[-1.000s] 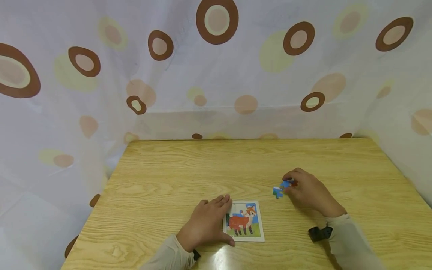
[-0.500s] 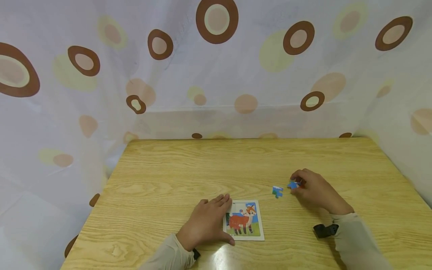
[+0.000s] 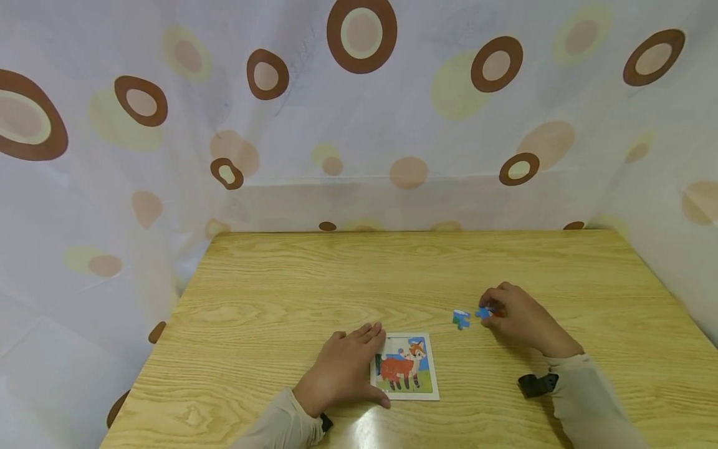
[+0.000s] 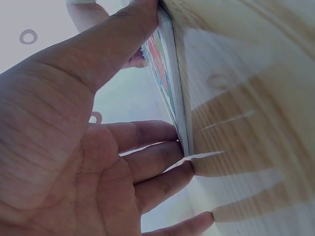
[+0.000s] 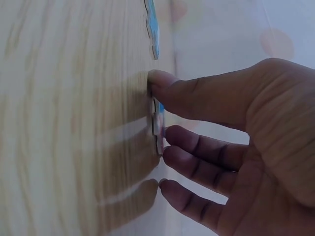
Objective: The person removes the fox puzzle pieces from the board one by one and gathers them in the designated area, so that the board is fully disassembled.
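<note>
A framed puzzle [image 3: 405, 366] showing a reddish deer-like animal lies flat on the wooden table, its upper left part pale. My left hand [image 3: 343, 372] rests along its left edge, fingers fairly straight and thumb at the lower corner; in the left wrist view the frame's edge [image 4: 178, 98] touches the thumb and fingers. Farther right, my right hand [image 3: 518, 316] pinches a blue puzzle piece [image 3: 483, 312] with curled fingers, low at the table surface. In the right wrist view that piece [image 5: 160, 107] is partly hidden by the thumb. Beside it lies another blue and green piece [image 3: 461, 318].
The wooden table [image 3: 314, 268] reaches back to a pale curtain [image 3: 359, 125] with brown and yellow round prints, which also hangs at both sides. A glare spot shines on the table near its front.
Over the last second my right hand has shifted slightly right with its piece, which now lies apart from the other piece and has turned a little. My left hand has stayed in place.
</note>
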`<state>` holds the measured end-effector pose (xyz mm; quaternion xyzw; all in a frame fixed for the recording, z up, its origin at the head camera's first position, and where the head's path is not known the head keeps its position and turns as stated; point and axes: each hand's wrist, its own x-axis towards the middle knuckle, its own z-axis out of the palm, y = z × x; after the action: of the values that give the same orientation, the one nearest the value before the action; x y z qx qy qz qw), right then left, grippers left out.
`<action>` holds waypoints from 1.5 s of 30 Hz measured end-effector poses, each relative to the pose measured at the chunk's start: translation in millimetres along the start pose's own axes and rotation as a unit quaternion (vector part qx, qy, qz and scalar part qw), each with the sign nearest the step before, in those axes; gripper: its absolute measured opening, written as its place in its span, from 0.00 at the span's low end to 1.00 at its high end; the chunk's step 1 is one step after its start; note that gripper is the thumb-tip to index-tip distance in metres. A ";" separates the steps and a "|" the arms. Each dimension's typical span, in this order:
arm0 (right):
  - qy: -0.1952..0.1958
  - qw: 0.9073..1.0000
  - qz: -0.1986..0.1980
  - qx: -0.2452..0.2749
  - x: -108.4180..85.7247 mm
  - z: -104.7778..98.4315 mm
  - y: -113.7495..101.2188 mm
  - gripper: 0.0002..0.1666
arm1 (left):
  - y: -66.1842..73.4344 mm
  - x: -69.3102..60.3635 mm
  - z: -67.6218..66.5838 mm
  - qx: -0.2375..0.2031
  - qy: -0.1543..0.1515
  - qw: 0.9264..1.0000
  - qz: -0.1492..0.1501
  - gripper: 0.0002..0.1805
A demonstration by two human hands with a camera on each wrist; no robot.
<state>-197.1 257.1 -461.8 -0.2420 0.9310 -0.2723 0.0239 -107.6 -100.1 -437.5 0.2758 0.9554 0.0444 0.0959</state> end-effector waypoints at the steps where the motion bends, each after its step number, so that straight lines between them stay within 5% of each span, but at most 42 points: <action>1: -0.001 1.000 0.002 0.001 -0.2 -0.3 -0.4 0.12 | -0.2 0.1 0.3 0.000 0.001 1.000 0.000 0.64; 14: -0.004 0.999 0.019 0.032 -1.3 -8.4 -4.2 0.15 | -0.1 0.5 1.5 -0.001 -0.005 1.000 -0.003 0.65; 33: 0.030 0.998 -0.043 0.033 5.2 3.3 -29.1 0.10 | -0.6 1.1 0.9 -0.003 -0.007 1.000 0.000 0.64; 45: 0.007 0.997 -0.065 0.045 9.4 18.0 -46.7 0.12 | -1.2 1.7 3.7 -0.010 -0.007 1.000 0.000 0.65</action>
<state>-181.8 209.5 -452.0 -0.2983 0.9004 -0.3165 0.0105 -108.8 -100.1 -441.6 0.2749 0.9543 0.0522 0.1053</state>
